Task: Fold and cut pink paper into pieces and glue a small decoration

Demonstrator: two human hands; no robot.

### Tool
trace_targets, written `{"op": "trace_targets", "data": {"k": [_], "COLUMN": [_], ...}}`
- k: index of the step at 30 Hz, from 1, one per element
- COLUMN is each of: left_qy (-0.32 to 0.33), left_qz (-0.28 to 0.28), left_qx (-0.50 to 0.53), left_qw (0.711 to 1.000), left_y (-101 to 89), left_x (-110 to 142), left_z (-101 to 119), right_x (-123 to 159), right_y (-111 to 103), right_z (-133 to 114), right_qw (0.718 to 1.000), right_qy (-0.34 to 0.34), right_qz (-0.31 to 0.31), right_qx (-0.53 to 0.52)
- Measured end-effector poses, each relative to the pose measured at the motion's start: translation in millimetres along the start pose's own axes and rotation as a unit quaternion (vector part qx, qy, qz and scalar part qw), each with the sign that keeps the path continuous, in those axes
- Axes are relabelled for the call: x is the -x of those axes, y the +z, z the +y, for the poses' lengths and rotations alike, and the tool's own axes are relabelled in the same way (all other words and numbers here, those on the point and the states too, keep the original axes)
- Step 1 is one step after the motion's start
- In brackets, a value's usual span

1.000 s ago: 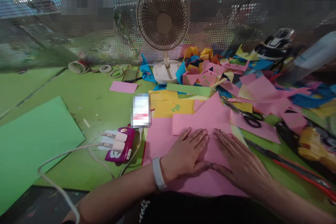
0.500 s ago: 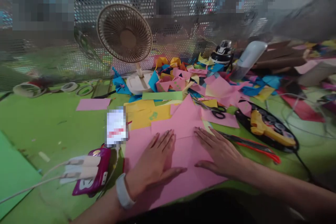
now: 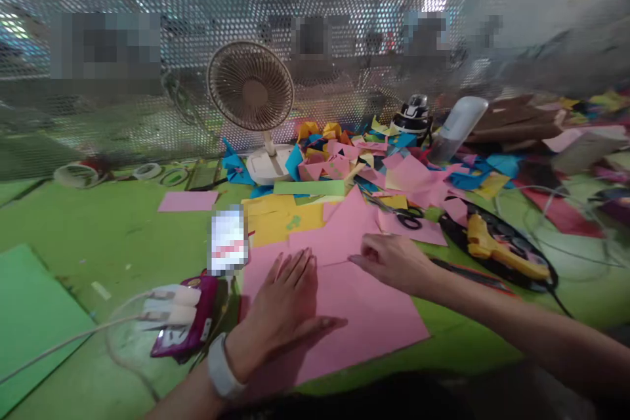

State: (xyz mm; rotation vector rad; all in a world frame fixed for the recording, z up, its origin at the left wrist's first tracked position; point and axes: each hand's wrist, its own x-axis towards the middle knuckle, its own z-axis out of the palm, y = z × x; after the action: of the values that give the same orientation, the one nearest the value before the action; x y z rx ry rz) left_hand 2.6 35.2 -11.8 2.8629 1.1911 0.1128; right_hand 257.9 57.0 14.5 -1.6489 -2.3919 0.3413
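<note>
A large pink paper sheet (image 3: 369,315) lies in front of me, and a smaller folded pink paper (image 3: 339,236) with a raised pointed corner rests on its far part. My left hand (image 3: 285,292) is flat on the pink paper with its fingers stretched out and thumb spread to the right. Over the right side, my right hand (image 3: 388,259) has its fingers curled in, and its thumb points left at the near edge of the folded piece. Nothing shows between those curled fingers.
Left of the sheet are a phone (image 3: 228,239) and a purple power adapter (image 3: 189,315) with cables. Black scissors (image 3: 409,218), a yellow glue gun (image 3: 492,246) and a red-edged cutter-like tool (image 3: 472,274) lie at right. A fan (image 3: 254,93) and heaped paper scraps (image 3: 413,174) stand behind.
The view swung right, then shifted slightly. My hands moved apart; the left stays flat on the paper. The right went from flat, spread fingers to curled fingers with the thumb pointing left.
</note>
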Motion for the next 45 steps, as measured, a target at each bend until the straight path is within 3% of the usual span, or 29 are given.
{"op": "trace_targets", "data": {"k": [3,6,10,16,27,35,42,45], "left_qy": [-0.011,-0.016,-0.020,-0.013,-0.009,0.012,0.014,-0.002], "left_qz": [-0.014,-0.028,-0.036,-0.026,-0.023,-0.029,0.011,0.048], "left_qx": [0.000,0.003,0.007,0.008,0.017,-0.018,-0.093,-0.111], "left_qw": [1.000,0.999,0.999,1.000,1.000,0.999,0.996,0.993], "left_y": [0.2,0.9,-0.3,1.9,1.0,2.7,12.0,12.4], "left_x": [1.2,2.9,3.5,4.3,3.9,6.4,25.6,27.4], "left_z": [1.8,2.4,2.9,1.5,-2.7,-15.0,-33.5,-34.1], "right_x": [-29.9,-46.7,-53.5,-54.5,-25.8,-19.6,-15.3,-3.6], "right_y": [9.7,25.8,35.0,25.4,9.6,-2.2,0.5,-9.5], "right_z": [-14.3,-16.3,-10.8,5.5,69.0,79.5,92.4,89.0], "right_qw": [0.981,0.949,0.926,0.902,0.890,0.892,0.906,0.921], "right_qy": [0.023,0.046,0.075,0.095,0.154,0.189,0.193,0.190], "right_qz": [-0.154,-0.248,-0.279,-0.322,-0.328,-0.313,-0.277,-0.235], "right_qx": [-0.114,-0.188,-0.245,-0.273,-0.276,-0.266,-0.255,-0.245]}}
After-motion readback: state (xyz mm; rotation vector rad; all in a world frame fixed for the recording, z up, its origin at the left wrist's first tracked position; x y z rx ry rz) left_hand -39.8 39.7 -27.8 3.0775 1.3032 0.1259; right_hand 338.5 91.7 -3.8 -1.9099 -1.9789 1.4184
